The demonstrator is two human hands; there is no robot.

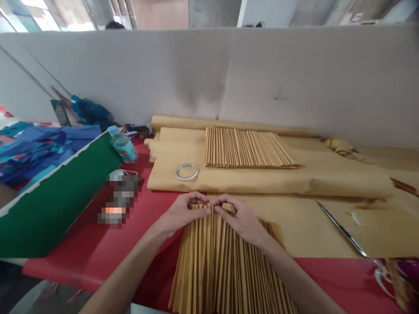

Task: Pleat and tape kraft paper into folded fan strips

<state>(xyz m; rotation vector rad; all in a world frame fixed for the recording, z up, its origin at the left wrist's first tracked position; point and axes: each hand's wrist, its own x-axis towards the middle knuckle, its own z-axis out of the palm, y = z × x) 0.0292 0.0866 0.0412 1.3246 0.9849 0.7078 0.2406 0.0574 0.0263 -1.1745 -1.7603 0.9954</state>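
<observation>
A sheet of pleated brown paper (225, 261) lies in front of me, its folds running toward my body. At its far edge my left hand (188, 211) pinches a pleat between thumb and fingertips. Close beside it, my right hand (237, 216) pinches the neighbouring folds, the two sets of fingertips nearly touching. Pleats to the left spread wider, while those on the right are packed tighter and partly covered by my right forearm. Farther back, a second pleated paper (248, 148) rests on flat brown paper, with a roll of white tape (187, 172) to its left.
A red tabletop (147, 218) lies beneath. On the left stand a green panel (65, 196), a plastic bottle (122, 145) and blue fabric (49, 144). Brown paper sheets (327, 179) stretch across the back. Scissors (343, 231) lie at right. A pale partition (209, 74) rises behind.
</observation>
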